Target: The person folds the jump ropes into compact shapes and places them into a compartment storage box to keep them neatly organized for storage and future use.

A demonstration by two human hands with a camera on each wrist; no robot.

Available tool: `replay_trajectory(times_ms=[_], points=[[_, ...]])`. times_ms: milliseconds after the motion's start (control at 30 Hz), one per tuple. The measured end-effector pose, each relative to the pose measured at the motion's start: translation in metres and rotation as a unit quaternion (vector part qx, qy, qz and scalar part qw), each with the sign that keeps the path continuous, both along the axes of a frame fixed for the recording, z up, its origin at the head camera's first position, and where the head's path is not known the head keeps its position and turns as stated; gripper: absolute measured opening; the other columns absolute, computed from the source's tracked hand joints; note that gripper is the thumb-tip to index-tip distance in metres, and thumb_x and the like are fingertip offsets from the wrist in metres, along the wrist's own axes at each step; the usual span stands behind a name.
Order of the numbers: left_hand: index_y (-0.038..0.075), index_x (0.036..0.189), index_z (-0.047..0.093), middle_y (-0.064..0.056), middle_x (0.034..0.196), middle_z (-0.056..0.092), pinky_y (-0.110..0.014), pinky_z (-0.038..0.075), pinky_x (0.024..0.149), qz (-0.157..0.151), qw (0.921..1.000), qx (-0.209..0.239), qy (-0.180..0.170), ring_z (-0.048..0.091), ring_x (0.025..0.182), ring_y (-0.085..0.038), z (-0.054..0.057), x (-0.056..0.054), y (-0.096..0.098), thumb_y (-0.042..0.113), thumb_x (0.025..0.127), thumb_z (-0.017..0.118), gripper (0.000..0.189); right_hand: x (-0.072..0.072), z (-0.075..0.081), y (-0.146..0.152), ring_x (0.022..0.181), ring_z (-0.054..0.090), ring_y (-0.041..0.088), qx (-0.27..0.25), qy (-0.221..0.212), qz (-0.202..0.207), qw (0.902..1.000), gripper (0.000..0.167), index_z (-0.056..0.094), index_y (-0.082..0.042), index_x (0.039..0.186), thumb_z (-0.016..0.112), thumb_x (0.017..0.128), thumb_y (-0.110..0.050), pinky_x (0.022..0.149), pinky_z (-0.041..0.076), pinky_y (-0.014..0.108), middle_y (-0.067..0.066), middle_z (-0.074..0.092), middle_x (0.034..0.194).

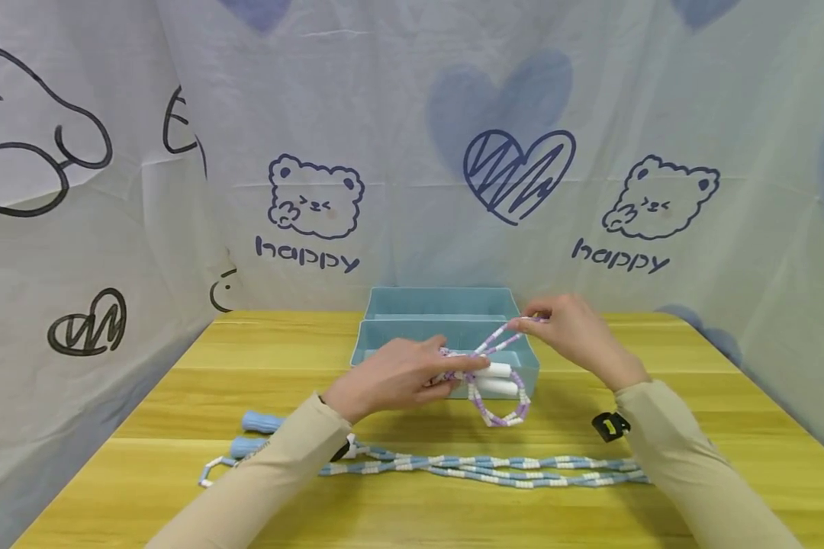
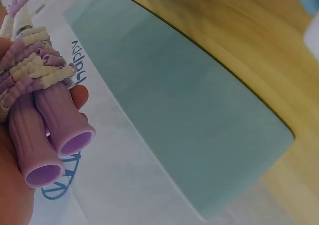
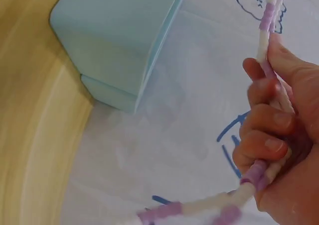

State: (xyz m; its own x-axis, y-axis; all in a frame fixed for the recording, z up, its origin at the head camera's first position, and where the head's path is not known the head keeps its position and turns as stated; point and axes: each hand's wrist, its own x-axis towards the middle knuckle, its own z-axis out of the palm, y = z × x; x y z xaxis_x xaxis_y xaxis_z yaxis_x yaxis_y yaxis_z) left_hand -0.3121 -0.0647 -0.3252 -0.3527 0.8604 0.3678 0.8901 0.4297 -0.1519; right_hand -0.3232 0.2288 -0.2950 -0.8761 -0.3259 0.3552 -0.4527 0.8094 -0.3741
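A skipping rope with purple and white beads (image 2: pixel 37 60) is gathered round its two purple handles (image 2: pixel 67 118). My left hand (image 1: pixel 401 374) grips this bundle, and the white handle ends (image 1: pixel 497 387) stick out to its right in the head view. Below them hangs a loop of the beaded rope (image 1: pixel 499 422). My right hand (image 1: pixel 570 335) holds a doubled length of the same rope, drawn up and to the right from the bundle. In the right wrist view, its fingers (image 3: pixel 261 118) curl round the beads. Both hands are raised in front of a light-blue box (image 1: pixel 530 374).
A second light-blue box or lid (image 1: pixel 446 301) stands behind the first. Nearer the front, a blue-and-white beaded skipping rope (image 1: pixel 481 461) lies stretched across the wooden table (image 1: pixel 178 381), its blue handles (image 1: pixel 247 447) at the left. A printed cloth (image 1: pixel 412 152) hangs behind the table.
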Motion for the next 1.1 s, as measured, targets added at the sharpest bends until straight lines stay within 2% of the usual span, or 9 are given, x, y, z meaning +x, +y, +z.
replay_trajectory(times_ms=[133, 233, 300, 433, 533, 667, 767, 933, 1100], points=[[0.037, 0.143, 0.051, 0.008, 0.082, 0.048, -0.021, 0.041, 0.051, 0.033, 0.9954, 0.035, -0.083, 0.046, 0.061, -0.007, 0.000, -0.003, -0.003, 0.035, 0.099, 0.057, 0.044, -0.003, -0.006, 0.008, 0.085, 0.060, 0.020, -0.027, -0.030, 0.008, 0.9992, 0.032, 0.076, -0.017, 0.102, 0.066, 0.092, -0.045, 0.075, 0.050, 0.039, -0.003, 0.070, 0.094], [0.039, 0.142, 0.049, 0.010, 0.085, 0.052, -0.024, 0.044, 0.054, 0.050, 0.9851, 0.077, -0.145, 0.049, 0.065, -0.008, 0.000, -0.005, -0.007, 0.036, 0.099, 0.058, 0.044, -0.004, -0.010, 0.013, 0.081, 0.060, 0.021, -0.046, -0.069, 0.014, 0.9965, 0.033, 0.077, -0.017, 0.106, 0.067, 0.092, -0.045, 0.069, 0.050, 0.036, 0.001, 0.071, 0.103], [0.040, 0.142, 0.047, 0.010, 0.089, 0.055, -0.025, 0.045, 0.055, 0.051, 0.9771, 0.102, -0.180, 0.050, 0.067, -0.009, -0.001, -0.007, -0.008, 0.037, 0.099, 0.058, 0.045, -0.003, -0.013, 0.015, 0.070, 0.056, 0.022, -0.054, -0.096, 0.020, 0.9937, 0.032, 0.077, -0.017, 0.108, 0.068, 0.091, -0.043, 0.059, 0.047, 0.033, 0.003, 0.071, 0.105], [0.039, 0.143, 0.044, 0.012, 0.096, 0.058, -0.026, 0.046, 0.054, 0.044, 0.9638, 0.134, -0.226, 0.051, 0.065, -0.009, -0.003, -0.009, -0.008, 0.036, 0.101, 0.054, 0.043, 0.000, -0.020, 0.016, 0.055, 0.046, 0.019, -0.053, -0.130, 0.041, 0.9893, 0.026, 0.076, -0.019, 0.112, 0.067, 0.094, -0.034, 0.046, 0.035, 0.028, 0.004, 0.066, 0.085], [0.035, 0.141, 0.044, 0.010, 0.090, 0.060, -0.027, 0.046, 0.051, 0.053, 0.9547, 0.156, -0.248, 0.052, 0.060, -0.010, -0.004, -0.009, -0.008, 0.037, 0.102, 0.052, 0.040, 0.004, -0.026, 0.015, 0.053, 0.046, 0.017, -0.040, -0.137, 0.066, 0.9876, 0.019, 0.076, -0.018, 0.110, 0.065, 0.096, -0.026, 0.045, 0.034, 0.026, 0.004, 0.060, 0.075], [0.029, 0.136, 0.047, 0.007, 0.081, 0.061, -0.028, 0.047, 0.047, 0.078, 0.9419, 0.202, -0.257, 0.053, 0.056, -0.011, -0.004, -0.008, -0.008, 0.037, 0.101, 0.054, 0.037, 0.009, -0.032, 0.009, 0.053, 0.050, 0.015, -0.007, -0.141, 0.116, 0.9833, 0.018, 0.076, -0.015, 0.102, 0.060, 0.100, -0.024, 0.048, 0.040, 0.028, 0.003, 0.067, 0.084], [0.028, 0.130, 0.048, 0.007, 0.079, 0.061, -0.028, 0.047, 0.046, 0.097, 0.9329, 0.239, -0.251, 0.053, 0.055, -0.011, -0.003, -0.009, -0.006, 0.037, 0.100, 0.057, 0.032, 0.016, -0.034, 0.001, 0.054, 0.050, 0.014, 0.015, -0.144, 0.140, 0.9794, 0.025, 0.074, -0.015, 0.109, 0.056, 0.101, -0.030, 0.052, 0.043, 0.028, 0.001, 0.069, 0.084], [0.024, 0.124, 0.051, 0.006, 0.075, 0.060, -0.027, 0.044, 0.043, 0.129, 0.9275, 0.269, -0.225, 0.050, 0.051, -0.011, -0.003, -0.010, -0.003, 0.034, 0.098, 0.060, 0.029, 0.030, -0.028, -0.016, 0.059, 0.053, 0.009, 0.041, -0.144, 0.156, 0.9764, 0.037, 0.066, -0.010, 0.128, 0.060, 0.099, -0.032, 0.054, 0.044, 0.027, -0.009, 0.065, 0.077], [0.022, 0.124, 0.053, 0.005, 0.073, 0.058, -0.027, 0.043, 0.042, 0.161, 0.9240, 0.278, -0.207, 0.050, 0.050, -0.010, -0.005, -0.011, 0.000, 0.033, 0.097, 0.062, 0.031, 0.043, -0.023, -0.031, 0.048, 0.041, 0.006, 0.075, -0.125, 0.145, 0.9787, 0.041, 0.061, -0.011, 0.135, 0.064, 0.097, -0.025, 0.048, 0.039, 0.023, -0.010, 0.056, 0.066]])
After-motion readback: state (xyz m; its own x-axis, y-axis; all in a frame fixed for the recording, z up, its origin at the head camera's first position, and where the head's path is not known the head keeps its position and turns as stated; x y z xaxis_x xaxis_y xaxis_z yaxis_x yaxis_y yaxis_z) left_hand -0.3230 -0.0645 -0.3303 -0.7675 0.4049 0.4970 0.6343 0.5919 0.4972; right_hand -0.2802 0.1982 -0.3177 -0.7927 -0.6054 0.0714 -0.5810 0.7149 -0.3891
